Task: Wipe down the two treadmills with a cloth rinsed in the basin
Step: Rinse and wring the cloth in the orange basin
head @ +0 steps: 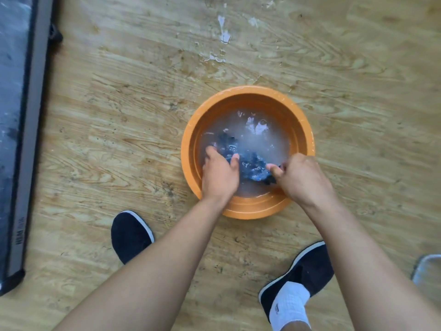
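left hand (219, 175), right hand (303, 177) grip cloth (253, 166); fingers (235, 158) half-hidden

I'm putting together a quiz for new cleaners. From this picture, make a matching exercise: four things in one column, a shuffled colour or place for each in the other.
Things:
1 basin
2 cloth
3 treadmill
4 sock

Colour or place:
A white, at the bottom of the view
B along the left edge of the view
C orange, on the floor
D dark blue, soaking

Pairs: 1-C, 2-D, 3-B, 4-A
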Motion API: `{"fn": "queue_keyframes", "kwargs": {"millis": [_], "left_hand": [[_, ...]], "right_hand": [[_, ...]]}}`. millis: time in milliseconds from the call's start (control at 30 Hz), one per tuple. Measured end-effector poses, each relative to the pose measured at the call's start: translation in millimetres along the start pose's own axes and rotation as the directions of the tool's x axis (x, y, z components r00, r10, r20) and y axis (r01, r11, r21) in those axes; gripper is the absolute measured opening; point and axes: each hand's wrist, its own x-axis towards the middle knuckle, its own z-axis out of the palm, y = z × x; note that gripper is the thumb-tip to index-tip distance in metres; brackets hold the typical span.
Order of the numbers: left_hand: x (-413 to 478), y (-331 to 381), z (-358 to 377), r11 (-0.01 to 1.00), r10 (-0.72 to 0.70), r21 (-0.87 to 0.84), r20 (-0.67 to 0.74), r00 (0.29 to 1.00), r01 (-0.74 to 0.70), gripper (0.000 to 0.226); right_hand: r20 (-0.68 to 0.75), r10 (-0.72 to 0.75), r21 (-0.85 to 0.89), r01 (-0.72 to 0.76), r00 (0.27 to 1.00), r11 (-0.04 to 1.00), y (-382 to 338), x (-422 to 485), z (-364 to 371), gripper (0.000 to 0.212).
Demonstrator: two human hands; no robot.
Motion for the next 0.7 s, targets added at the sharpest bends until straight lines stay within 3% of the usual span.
{"fn": "queue_keyframes", "kwargs": {"millis": [67,133,233,267,333,400,500,600,633,700], "left_hand": [[21.6,6.8,4.5,0.962,-0.224,-0.144,0.073,0.972,0.233,0.07],[34.3,6.4,8.8,0.909,-0.318,-0.233,0.147,0.937,0.345,0.057],[40.8,4.9,8.3,0.974,-0.15,-0.154,0.124,0.981,0.168,0.018],[43.5,4.1,8.5,0.986,-0.073,-0.143,0.1,0.992,0.087,0.011],[42.1,7.4,4.1,0.982,0.023,-0.189,0.045,0.999,-0.014,0.02],[34.2,11.3,0.3,0.975,0.126,-0.181,-0.028,0.992,-0.129,0.016],[17.0,11.7,-6.1,0.951,0.282,-0.1,-0.114,0.953,-0.294,0.026],[11.0,12.8,-12.0,0.925,0.259,-0.247,-0.143,0.955,-0.288,0.022],[10.1,14.7,-14.1,0.893,0.227,-0.372,-0.111,0.968,-0.252,0.018],[12.0,17.3,-16.6,0.784,0.172,-0.6,-0.039,0.984,-0.161,0.021]], "right_hand": [[-0.029,0.002,0.092,0.001,1.0,0.996,-1.3,0.4,1.4,0.041],[-0.046,-0.015,0.122,0.02,0.999,0.992,-3.5,-2.8,6.9,0.044],[-0.136,0.006,0.191,0.02,0.991,0.981,-2.5,0.7,19.3,0.034],[-0.178,0.012,0.239,0.032,0.984,0.971,-3.1,5.3,23.2,0.027],[-0.214,-0.031,0.349,0.106,0.976,0.931,-2.5,22.8,33.9,0.009],[-0.142,-0.103,0.461,0.158,0.985,0.873,-5.6,41.4,43.2,0.025],[0.112,-0.213,0.593,0.107,0.971,0.798,-12.0,58.2,51.2,0.048],[0.383,-0.277,0.672,-0.06,0.881,0.738,-12.1,61.8,49.0,0.019],[0.409,-0.294,0.669,-0.065,0.864,0.741,-12.9,63.3,48.1,0.009],[0.404,-0.302,0.684,-0.066,0.863,0.727,-14.0,64.2,47.5,0.011]]}}
